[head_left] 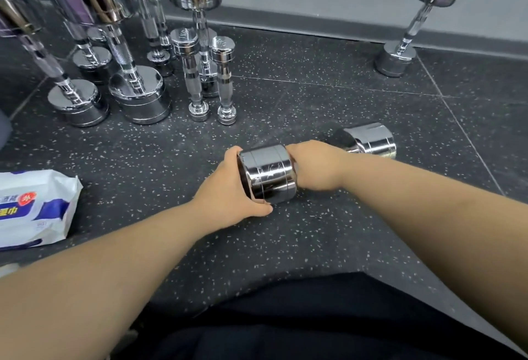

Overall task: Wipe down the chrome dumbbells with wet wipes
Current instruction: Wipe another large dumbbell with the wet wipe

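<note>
My left hand [228, 188] cups the near head of the lying dumbbell [268, 177], palm on its end face and thumb curled under the rim. My right hand [314, 165] wraps the handle just behind that head, its fingers hidden from me. The dumbbell rests on the speckled floor [285, 245], long axis running near-left to far-right. Left of it lies the wet wipes pack [37, 208]; beyond it, to the left, stand the upright dumbbells [137, 91].

About nine dumbbells [267, 177], one wipes pack [34, 208]
</note>
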Action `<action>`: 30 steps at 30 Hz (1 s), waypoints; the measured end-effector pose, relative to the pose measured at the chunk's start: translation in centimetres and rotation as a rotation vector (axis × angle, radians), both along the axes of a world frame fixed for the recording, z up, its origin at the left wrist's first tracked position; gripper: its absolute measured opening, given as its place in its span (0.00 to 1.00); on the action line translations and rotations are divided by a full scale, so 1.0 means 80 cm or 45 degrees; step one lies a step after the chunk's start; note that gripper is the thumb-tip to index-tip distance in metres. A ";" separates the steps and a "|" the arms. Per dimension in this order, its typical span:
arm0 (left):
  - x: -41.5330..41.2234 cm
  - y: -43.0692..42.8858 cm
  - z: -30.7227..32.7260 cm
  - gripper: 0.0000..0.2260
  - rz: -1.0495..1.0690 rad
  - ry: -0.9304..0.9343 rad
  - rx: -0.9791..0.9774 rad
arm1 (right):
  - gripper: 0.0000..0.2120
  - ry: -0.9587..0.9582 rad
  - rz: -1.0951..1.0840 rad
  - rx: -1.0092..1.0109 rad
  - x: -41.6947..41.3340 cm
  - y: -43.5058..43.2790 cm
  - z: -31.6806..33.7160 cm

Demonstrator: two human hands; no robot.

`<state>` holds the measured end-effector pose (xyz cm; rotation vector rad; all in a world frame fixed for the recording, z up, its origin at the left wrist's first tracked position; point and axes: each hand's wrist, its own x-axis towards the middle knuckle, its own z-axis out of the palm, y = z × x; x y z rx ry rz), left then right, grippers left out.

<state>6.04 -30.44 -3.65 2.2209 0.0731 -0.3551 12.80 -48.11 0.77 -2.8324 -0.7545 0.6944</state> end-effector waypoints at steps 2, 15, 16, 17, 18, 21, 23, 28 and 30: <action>0.002 -0.002 0.004 0.52 -0.001 0.025 -0.039 | 0.02 0.076 -0.012 0.040 0.008 -0.002 0.006; 0.029 -0.135 0.161 0.51 -0.059 -0.566 0.146 | 0.10 0.455 -0.710 1.320 0.003 -0.153 0.094; 0.034 -0.154 0.173 0.51 -0.092 -0.605 0.178 | 0.09 0.496 -0.850 1.546 0.003 -0.167 0.095; 0.039 -0.171 0.180 0.51 -0.120 -0.626 0.197 | 0.06 0.513 -1.025 1.787 0.003 -0.174 0.096; 0.045 -0.195 0.190 0.51 -0.149 -0.646 0.200 | 0.07 0.509 -1.185 2.013 0.003 -0.186 0.102; 0.073 -0.258 0.201 0.48 -0.111 -0.536 -0.085 | 0.19 0.538 -1.351 2.444 0.006 -0.212 0.117; 0.098 -0.288 0.206 0.41 -0.018 -0.317 -0.479 | 0.19 0.344 -1.486 2.453 0.009 -0.221 0.124; 0.126 -0.330 0.213 0.13 -0.010 0.064 -0.743 | 0.16 0.046 -1.628 2.306 0.026 -0.242 0.130; 0.140 -0.329 0.218 0.09 0.056 0.137 -0.798 | 0.17 0.003 -1.637 2.146 0.037 -0.236 0.130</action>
